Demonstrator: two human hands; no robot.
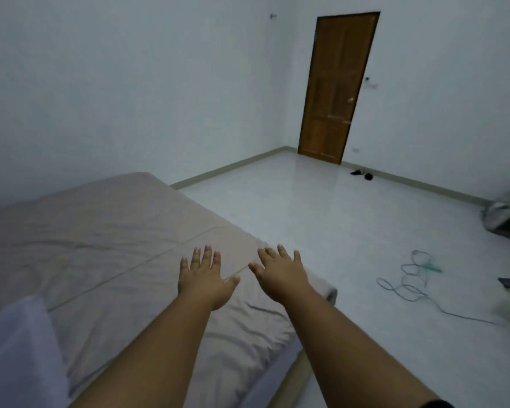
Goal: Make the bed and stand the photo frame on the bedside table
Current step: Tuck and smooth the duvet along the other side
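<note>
The bed [80, 231] fills the lower left, covered by a wrinkled grey-beige sheet with a seam running across it. My left hand [205, 276] is stretched out palm down over the sheet near the bed's right edge, fingers spread, holding nothing. My right hand [280, 272] is beside it over the bed's near corner, also flat and spread. A pale lilac pillow or cover [18, 346] lies at the lower left. No photo frame or bedside table is in view.
White tiled floor [321, 219] extends to the right of the bed. A wooden door [336, 86] stands shut in the far corner, dark slippers [361, 174] near it. A tangled cable [409, 278] lies on the floor at right, and a grey bag [504, 213] at the wall.
</note>
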